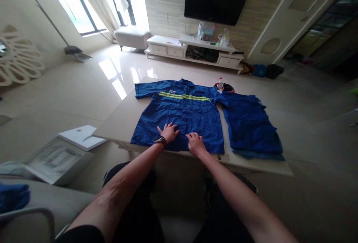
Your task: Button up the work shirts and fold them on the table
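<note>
A blue short-sleeved work shirt (pixel 179 114) with yellow reflective stripes across the chest lies spread face up on a low table (pixel 120 120), its collar pointing away from me. My left hand (pixel 169 133), with a dark watch on the wrist, rests on the lower front with its fingers spread. On the other side of the front placket, my right hand (pixel 195 143) touches the shirt near the hem. Its fingers are bent and close together; whether they pinch cloth I cannot make out. To the right lies a stack of folded blue garments (pixel 250 123), touching the shirt's right sleeve.
Behind the stack sit a clear bottle with a red cap (pixel 220 85) and a red-and-black item. An open white box (pixel 64 153) stands on the floor at left. Blue cloth (pixel 13 197) lies at lower left. A TV cabinet (pixel 167 49) lines the far wall.
</note>
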`<state>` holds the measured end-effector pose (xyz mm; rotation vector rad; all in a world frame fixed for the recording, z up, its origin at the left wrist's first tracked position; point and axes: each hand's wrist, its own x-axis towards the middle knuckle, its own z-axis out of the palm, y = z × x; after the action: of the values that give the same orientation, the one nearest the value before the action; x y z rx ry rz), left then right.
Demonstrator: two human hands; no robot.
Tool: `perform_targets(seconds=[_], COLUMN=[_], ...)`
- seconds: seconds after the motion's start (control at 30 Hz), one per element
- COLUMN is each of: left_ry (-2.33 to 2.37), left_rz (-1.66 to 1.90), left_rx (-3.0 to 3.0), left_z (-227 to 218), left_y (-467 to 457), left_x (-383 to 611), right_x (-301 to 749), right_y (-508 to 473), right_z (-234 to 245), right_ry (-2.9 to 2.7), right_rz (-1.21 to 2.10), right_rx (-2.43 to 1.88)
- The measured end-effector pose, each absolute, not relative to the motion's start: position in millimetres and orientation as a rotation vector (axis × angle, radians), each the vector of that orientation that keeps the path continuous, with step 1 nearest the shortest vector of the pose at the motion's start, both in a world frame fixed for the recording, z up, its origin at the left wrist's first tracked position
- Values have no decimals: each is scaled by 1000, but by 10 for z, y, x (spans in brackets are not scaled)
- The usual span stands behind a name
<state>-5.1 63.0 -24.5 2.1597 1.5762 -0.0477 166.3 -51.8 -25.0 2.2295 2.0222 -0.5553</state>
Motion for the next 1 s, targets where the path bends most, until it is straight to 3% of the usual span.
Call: perform_targets(seconds=[0.2,0.53,0.87,1.0], left_ry=[1408,1271,1105,1046], left_rz=[-123,-136,-284,-333], left_rx=[2154,2302,2380,2501], left_z=[-89,-76,-20,-13], left_y=[192,392,311,199], left_x=[-452,-281,-213,-261], right_x=[1422,1480,1830,1871], right_y=[-861,-732,-568,-591], right_z=[-88,-227,-353,-370], right_ry=[2249,2129,1951,1804], right_rz=[-642,-667,-1493,-1681], right_rx=[2103,2113,2583,2662])
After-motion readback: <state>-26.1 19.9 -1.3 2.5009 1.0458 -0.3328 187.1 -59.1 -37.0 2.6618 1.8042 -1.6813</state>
